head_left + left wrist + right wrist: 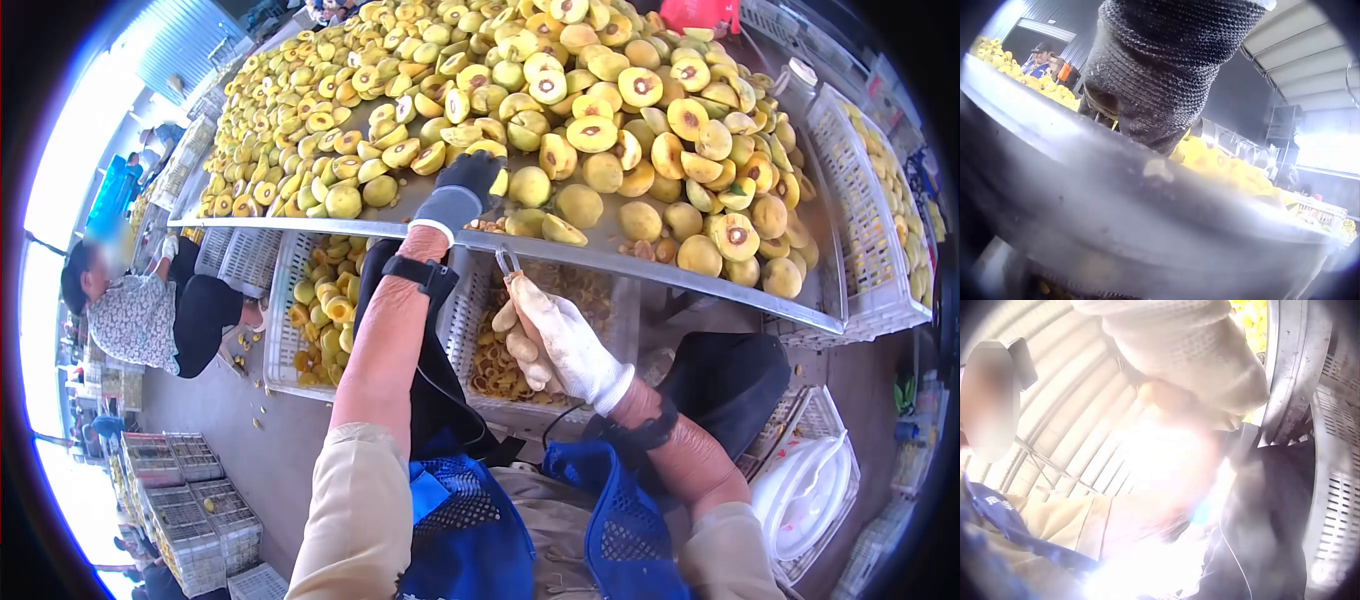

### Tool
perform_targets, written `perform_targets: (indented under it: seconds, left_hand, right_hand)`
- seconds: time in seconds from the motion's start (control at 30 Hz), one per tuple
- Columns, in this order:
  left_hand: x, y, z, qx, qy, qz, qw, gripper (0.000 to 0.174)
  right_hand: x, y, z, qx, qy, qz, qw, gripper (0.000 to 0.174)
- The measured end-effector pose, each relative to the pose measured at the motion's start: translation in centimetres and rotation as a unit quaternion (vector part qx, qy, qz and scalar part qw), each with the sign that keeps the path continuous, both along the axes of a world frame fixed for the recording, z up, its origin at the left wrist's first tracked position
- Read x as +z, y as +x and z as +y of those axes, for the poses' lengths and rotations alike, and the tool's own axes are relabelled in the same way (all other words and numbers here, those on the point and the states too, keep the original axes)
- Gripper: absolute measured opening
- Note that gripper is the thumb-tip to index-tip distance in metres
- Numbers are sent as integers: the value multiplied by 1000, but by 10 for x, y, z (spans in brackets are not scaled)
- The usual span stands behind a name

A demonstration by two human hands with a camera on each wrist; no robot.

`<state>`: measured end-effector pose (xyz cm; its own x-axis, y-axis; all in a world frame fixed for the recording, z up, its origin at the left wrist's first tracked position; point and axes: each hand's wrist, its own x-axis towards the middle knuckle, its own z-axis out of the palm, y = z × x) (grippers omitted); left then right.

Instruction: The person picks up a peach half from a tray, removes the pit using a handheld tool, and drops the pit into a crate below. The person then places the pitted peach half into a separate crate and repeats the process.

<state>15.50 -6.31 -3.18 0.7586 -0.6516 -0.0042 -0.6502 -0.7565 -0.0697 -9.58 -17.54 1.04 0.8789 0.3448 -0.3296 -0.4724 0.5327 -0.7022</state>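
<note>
Head view shows my gloved right hand (560, 345) clenched round a metal tool (508, 263), its looped end sticking up past my fingers, a crate (462, 335) of scraps below. My gloved left hand (468, 188) reaches over the tray (590, 258), fruit (529, 187) just right of it; whether it grasps any, I cannot tell.

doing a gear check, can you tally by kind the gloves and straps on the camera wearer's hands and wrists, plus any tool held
Black-and-grey knit glove: 1
Off-white fabric glove: 1
Black wrist straps: 2
Silver-coloured looped metal tool: 1
Total: 5
</note>
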Motion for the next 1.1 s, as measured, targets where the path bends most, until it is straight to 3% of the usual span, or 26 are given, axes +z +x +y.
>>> perform_targets:
  seconds: [0.1,0.17,0.23,0.3,0.43,0.47,0.53,0.63,0.67,0.73,0.8,0.87,0.93,1.03,1.1]
  left_hand:
    - [-17,8,32,-46,-239,26,970,56]
    - [13,-35,43,-4,-444,216,869,53]
    - [41,-82,53,20,-608,372,701,54]
    - [31,-95,64,-3,-724,543,425,51]
    - [40,-143,66,-7,-721,510,468,50]
    - [44,-150,65,-4,-737,537,410,49]
    - [40,-161,60,-85,-731,473,485,48]
    - [41,-170,58,-78,-635,273,718,44]
    - [41,-173,55,-66,-636,278,717,43]
    - [32,-171,53,-107,-584,159,789,42]
    - [37,-176,50,-80,-649,298,695,41]
    - [39,-178,48,-67,-650,315,688,41]
    - [39,-178,49,-69,-595,206,774,42]
    - [48,-181,48,-46,-599,216,770,42]
    - [44,-178,52,-69,-548,139,822,41]
  right_hand:
    - [-2,0,-2,-23,7,1,1000,49]
    - [-2,1,-2,-42,-18,-23,999,49]
    - [-1,3,0,-57,-72,-68,993,48]
    - [-8,5,5,-62,-80,-96,990,47]
    - [-2,7,6,-62,-117,-129,983,43]
    - [-2,7,6,-65,-125,-140,980,42]
    - [-2,5,7,-72,-155,-149,974,40]
    - [-8,5,5,-81,-256,-202,942,37]
    - [-10,4,5,-94,-282,-233,926,35]
    - [-14,4,5,-120,-332,-293,888,32]
    - [-21,5,6,-150,-364,-334,856,28]
    - [-21,4,6,-167,-401,-360,826,27]
    - [-16,3,5,-168,-443,-373,798,27]
    - [-21,4,7,-178,-481,-407,756,27]
    - [-22,4,8,-183,-480,-408,754,27]
